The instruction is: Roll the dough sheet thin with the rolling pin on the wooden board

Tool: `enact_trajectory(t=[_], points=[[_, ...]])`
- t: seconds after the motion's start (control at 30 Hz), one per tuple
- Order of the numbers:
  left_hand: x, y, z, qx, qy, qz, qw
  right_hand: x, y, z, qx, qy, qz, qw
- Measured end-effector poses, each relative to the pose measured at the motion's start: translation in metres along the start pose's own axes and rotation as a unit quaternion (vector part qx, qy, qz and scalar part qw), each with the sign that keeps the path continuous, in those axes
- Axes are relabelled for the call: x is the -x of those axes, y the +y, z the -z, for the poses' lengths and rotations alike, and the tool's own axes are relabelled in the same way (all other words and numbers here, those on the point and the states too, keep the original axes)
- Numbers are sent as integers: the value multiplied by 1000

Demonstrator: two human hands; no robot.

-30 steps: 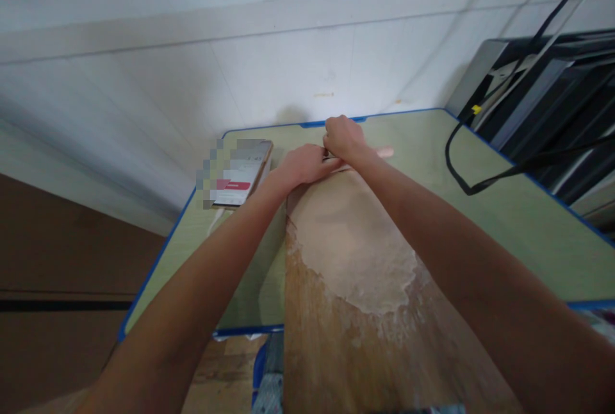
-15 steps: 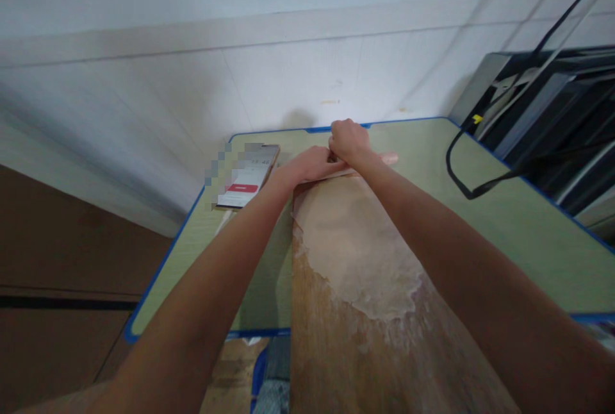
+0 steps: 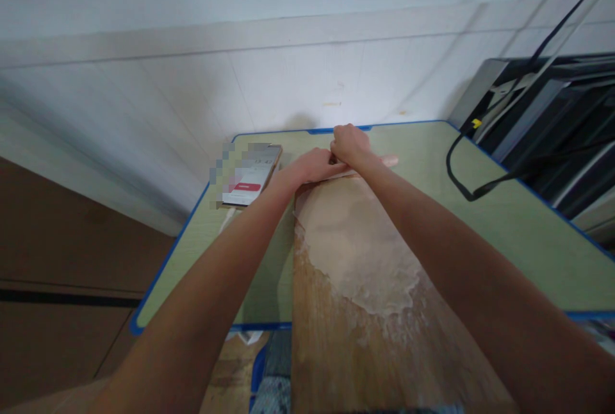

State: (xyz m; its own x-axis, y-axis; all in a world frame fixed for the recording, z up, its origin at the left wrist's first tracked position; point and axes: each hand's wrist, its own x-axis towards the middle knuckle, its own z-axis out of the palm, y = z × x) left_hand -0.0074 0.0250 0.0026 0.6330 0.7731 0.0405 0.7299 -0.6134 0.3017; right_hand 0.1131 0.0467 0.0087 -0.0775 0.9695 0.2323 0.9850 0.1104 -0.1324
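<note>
Both hands meet at the far end of the long wooden pastry board, pressed on a pale wooden rolling pin whose tip pokes out to the right. The pin's long axis runs left to right, across the board, at the far edge of the thin floured sheet of dough — the dough stretches back from the fingers toward the person. The left hand lies flat, fingers extended over the pin; the right hand is curled down on it, slightly farther away. The board lies on a green bench with a blue rim. A smartphone lies left of the hands — its screen text is unreadable. A black cable loops at right.
</note>
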Motion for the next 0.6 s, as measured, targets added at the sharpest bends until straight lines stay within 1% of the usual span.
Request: enact_trajectory(t=[0.27, 0.4, 0.5, 0.6], points=[[3, 1, -2, 13, 9, 22, 1000, 2, 6, -8, -15, -81, -20, 996], [3, 3, 0, 8, 7, 18, 1000, 9, 9, -7, -18, -103, -26, 994], [5, 5, 1, -28, 8, 27, 999, 20, 9, -3, -16, -105, -21, 994], [10, 11, -1, -93, 21, 58, 994, 31, 8, 2, -12, -95, -2, 995]])
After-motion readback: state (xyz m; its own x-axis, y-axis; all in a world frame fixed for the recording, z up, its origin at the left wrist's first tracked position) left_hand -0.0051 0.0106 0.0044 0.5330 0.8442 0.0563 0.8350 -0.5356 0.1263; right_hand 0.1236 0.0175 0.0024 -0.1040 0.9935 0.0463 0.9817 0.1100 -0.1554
